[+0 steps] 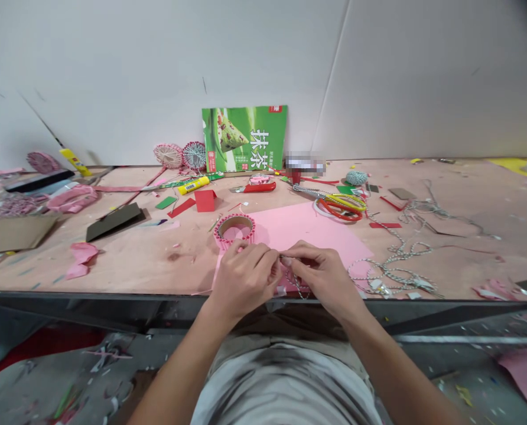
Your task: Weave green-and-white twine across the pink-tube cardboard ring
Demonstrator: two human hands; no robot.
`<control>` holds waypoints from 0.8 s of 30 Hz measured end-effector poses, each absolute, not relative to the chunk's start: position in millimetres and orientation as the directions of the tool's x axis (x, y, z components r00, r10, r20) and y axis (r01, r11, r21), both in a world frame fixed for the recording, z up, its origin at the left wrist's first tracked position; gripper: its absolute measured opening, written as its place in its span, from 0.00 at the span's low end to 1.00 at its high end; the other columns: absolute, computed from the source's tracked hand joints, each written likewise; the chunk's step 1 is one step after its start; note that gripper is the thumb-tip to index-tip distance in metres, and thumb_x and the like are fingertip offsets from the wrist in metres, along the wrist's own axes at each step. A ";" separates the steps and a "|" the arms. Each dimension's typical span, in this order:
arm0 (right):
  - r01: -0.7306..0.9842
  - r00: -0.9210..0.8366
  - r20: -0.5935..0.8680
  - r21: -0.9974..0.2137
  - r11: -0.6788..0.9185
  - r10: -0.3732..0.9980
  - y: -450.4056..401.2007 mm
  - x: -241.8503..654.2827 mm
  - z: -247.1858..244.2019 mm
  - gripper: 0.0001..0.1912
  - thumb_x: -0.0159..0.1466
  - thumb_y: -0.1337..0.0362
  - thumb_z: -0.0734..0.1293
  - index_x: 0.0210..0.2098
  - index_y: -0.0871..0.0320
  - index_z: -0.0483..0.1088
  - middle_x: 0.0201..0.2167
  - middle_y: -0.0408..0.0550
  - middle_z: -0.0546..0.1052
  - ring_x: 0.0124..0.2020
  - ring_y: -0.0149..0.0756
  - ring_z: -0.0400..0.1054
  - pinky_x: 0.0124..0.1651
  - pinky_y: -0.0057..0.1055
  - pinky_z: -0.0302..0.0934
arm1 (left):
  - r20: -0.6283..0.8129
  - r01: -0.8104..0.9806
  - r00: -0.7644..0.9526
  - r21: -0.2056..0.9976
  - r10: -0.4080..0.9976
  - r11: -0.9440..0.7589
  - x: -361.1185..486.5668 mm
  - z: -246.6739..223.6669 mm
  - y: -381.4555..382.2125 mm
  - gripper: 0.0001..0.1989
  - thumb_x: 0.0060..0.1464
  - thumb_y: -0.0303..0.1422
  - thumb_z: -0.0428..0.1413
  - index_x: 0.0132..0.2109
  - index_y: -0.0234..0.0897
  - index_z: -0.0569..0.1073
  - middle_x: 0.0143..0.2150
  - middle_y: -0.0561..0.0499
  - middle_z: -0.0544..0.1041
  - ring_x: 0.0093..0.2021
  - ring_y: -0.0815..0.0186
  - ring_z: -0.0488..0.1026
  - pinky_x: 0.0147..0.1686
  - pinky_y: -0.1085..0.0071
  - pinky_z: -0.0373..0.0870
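Observation:
My left hand (248,273) and my right hand (319,268) meet over the table's front edge, fingertips pinched close together. A thin grey-and-white cord (296,284) hangs in a loop below the right fingers, and both hands appear closed on it; its end between the fingertips is too small to make out. Just beyond my left hand stands a cardboard ring (236,222) edged with pink. Under the hands lies a sheet of pink paper (308,227). More of the cord (396,265) lies in loose coils to the right.
Scissors with yellow and red handles (341,206) lie behind the pink sheet. Farther back are a red utility knife (259,188), a glue stick (194,185) and a green package (246,139) against the white wall. Left are a dark folded card (115,222) and pink scraps (83,260).

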State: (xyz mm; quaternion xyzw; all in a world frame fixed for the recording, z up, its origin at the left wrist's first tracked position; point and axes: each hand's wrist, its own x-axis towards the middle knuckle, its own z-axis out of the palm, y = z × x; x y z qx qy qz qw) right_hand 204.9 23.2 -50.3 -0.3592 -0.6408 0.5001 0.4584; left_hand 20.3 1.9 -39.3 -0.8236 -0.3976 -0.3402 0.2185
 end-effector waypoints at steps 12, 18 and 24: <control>0.018 -0.279 0.277 -0.956 0.293 0.920 13.5 196.3 -51.8 0.10 0.64 0.60 0.72 0.41 0.56 0.83 0.41 0.50 0.85 0.41 0.39 0.79 0.49 0.35 0.74 | 0.780 0.581 0.320 0.287 0.538 -0.762 14.8 -34.6 5.2 0.08 0.58 0.20 0.56 0.39 0.39 0.71 0.32 0.52 0.78 0.32 0.67 0.73 0.36 0.68 0.70; 0.051 -0.165 0.353 -0.930 0.365 0.921 9.0 195.4 -50.7 0.06 0.64 0.61 0.72 0.36 0.55 0.83 0.35 0.48 0.84 0.37 0.38 0.79 0.45 0.33 0.73 | 0.787 0.593 0.248 0.338 0.565 -0.731 15.1 -31.1 2.4 0.09 0.54 0.19 0.56 0.37 0.39 0.70 0.32 0.51 0.76 0.33 0.66 0.74 0.36 0.67 0.71; 0.107 -0.173 0.422 -0.890 0.443 0.890 7.1 191.9 -49.5 0.06 0.65 0.63 0.71 0.35 0.55 0.82 0.33 0.47 0.84 0.34 0.36 0.77 0.41 0.31 0.71 | 0.748 0.395 0.171 0.544 0.641 -0.740 9.5 -33.5 -2.1 0.12 0.50 0.17 0.56 0.36 0.39 0.69 0.36 0.49 0.80 0.35 0.65 0.79 0.38 0.67 0.76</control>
